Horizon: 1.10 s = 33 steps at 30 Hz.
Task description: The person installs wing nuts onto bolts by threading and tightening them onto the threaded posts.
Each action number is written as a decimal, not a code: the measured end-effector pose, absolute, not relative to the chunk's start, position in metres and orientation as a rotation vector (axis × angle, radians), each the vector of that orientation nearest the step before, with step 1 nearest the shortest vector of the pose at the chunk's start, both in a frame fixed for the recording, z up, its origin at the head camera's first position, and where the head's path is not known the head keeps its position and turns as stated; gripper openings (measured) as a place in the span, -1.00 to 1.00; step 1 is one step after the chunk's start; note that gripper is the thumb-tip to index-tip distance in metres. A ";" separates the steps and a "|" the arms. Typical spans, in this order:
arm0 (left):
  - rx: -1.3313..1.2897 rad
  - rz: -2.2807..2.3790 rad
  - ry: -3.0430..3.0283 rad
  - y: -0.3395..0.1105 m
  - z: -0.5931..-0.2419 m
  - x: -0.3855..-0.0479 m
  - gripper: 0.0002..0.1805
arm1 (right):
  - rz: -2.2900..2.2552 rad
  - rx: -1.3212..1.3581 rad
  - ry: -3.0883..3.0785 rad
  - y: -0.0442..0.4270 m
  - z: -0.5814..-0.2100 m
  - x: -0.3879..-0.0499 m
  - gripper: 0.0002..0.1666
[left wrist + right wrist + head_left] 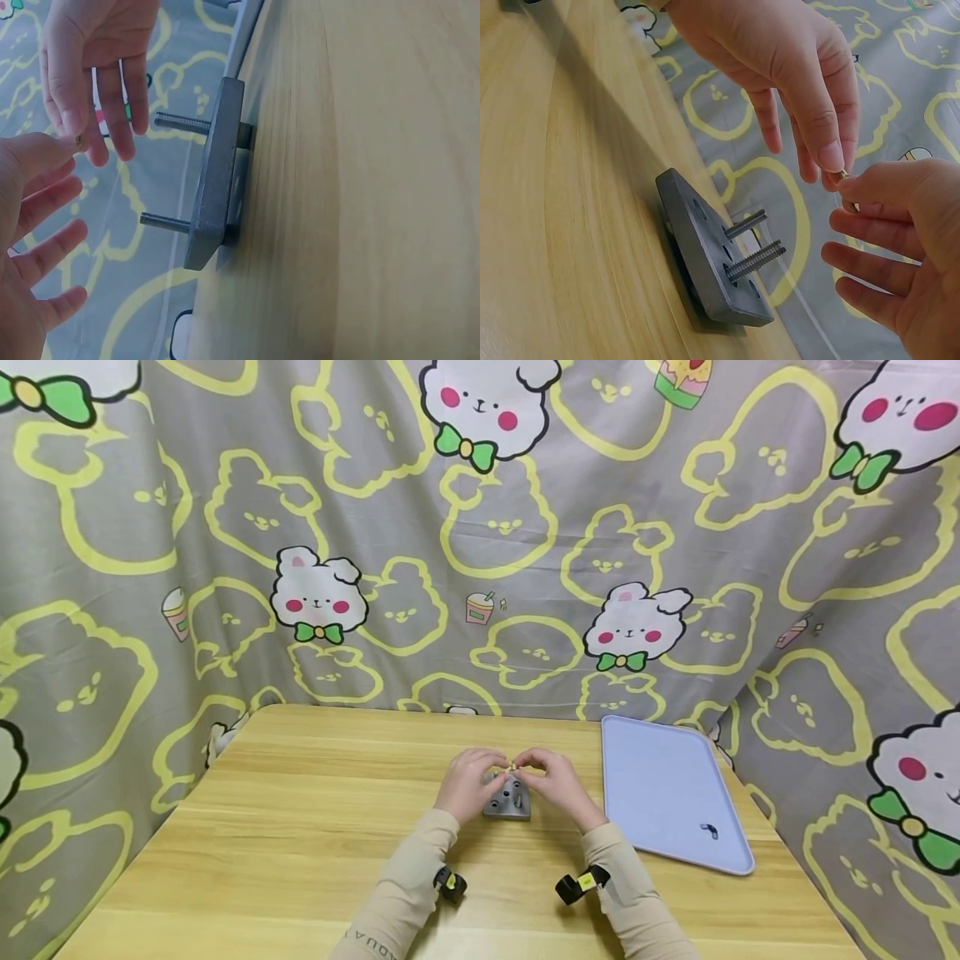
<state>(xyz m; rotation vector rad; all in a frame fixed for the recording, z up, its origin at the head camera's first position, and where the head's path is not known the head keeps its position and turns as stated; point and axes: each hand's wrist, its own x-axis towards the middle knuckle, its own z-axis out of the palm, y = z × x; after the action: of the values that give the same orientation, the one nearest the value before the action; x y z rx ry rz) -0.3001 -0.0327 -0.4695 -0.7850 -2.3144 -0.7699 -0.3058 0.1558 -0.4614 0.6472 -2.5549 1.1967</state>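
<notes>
Both hands meet just above a grey metal block [508, 811]. My left hand [467, 783] and right hand [558, 783] pinch a tiny brass-coloured piece [851, 205] between thumb and finger tips. Most of that piece is hidden by the fingertips, so its kind is unclear. In the left wrist view, the other fingers of the left hand [37, 232] are spread apart. Two metal rods rise from the block: a thicker threaded stud [756, 261] and a thinner rod [746, 223]. Several holes show in the block's face. Neither hand touches it.
A pale blue tray [660, 777] lies on the table's right side, with a small dark part [709, 832] near its front right corner. The wooden table [300, 827] reaches back to a patterned curtain [405, 527].
</notes>
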 end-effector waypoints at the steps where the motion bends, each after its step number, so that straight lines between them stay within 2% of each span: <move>1: -0.779 -0.785 -2.326 -0.033 -0.469 -0.300 -0.83 | 1.193 0.644 -2.555 0.155 -0.461 -0.306 -0.89; 11: -0.668 -0.929 -2.438 -0.031 -0.467 -0.298 -0.82 | 1.202 0.630 -2.531 0.152 -0.459 -0.304 -0.91; 33: -0.538 -0.854 -2.377 -0.028 -0.472 -0.300 -0.88 | 1.197 0.565 -2.476 0.143 -0.466 -0.304 -0.90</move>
<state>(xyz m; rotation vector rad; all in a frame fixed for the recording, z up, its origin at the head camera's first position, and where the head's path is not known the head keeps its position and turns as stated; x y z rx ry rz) -0.3001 -0.0282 -0.4725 -0.5381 -2.3766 -0.8536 -0.3038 0.1430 -0.4662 0.5646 -2.4762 1.1971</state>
